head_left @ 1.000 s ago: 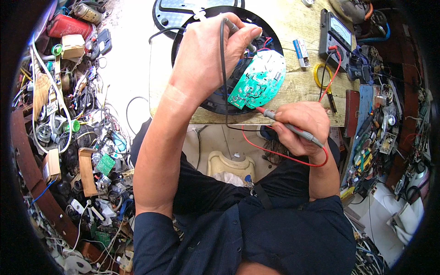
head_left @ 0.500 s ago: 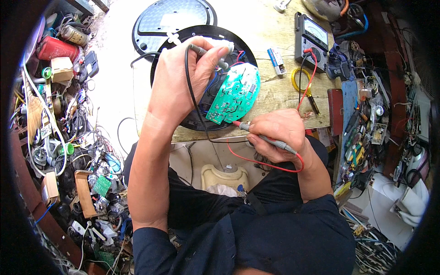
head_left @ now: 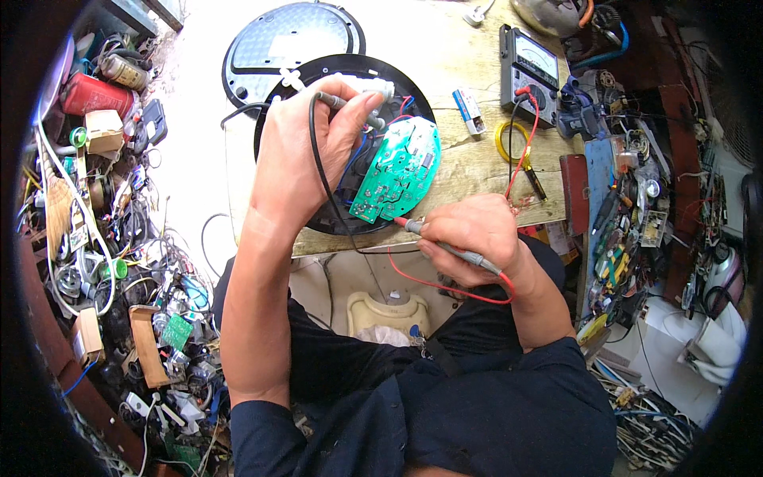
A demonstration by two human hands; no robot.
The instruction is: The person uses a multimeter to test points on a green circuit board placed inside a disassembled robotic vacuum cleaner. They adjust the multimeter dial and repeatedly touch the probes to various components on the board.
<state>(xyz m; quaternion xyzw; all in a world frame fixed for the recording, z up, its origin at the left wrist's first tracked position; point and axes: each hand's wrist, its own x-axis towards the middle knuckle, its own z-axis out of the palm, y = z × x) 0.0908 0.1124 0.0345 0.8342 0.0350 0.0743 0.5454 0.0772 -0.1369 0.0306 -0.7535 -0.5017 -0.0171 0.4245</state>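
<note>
My left hand (head_left: pixel 296 151) is closed over the round black housing, pinching the grey-handled black test probe (head_left: pixel 331 101); where its tip rests is hidden. A black lead runs down from it. In my right hand (head_left: pixel 470 237) is the red test probe (head_left: pixel 412 226), its red end at the lower edge of the green circuit board (head_left: pixel 404 168). Whether the metal tip touches the board is too small to tell. The board lies tilted in the black housing (head_left: pixel 415 89), with blue and red wires beside it. An analog multimeter (head_left: pixel 531 63) sits at the far right, red and black leads plugged in.
A round black cover (head_left: pixel 290 44) lies behind the housing. On the wooden table (head_left: pixel 469 175) are a small blue-and-white box (head_left: pixel 469 111) and a yellow-rimmed magnifier (head_left: pixel 502 141). Heaped parts and cables crowd the left side, and tools (head_left: pixel 612 262) fill the right.
The whole view has shifted slightly, so table things appear a little further left. Both hands keep their probes, and the red probe stays by the board's lower edge.
</note>
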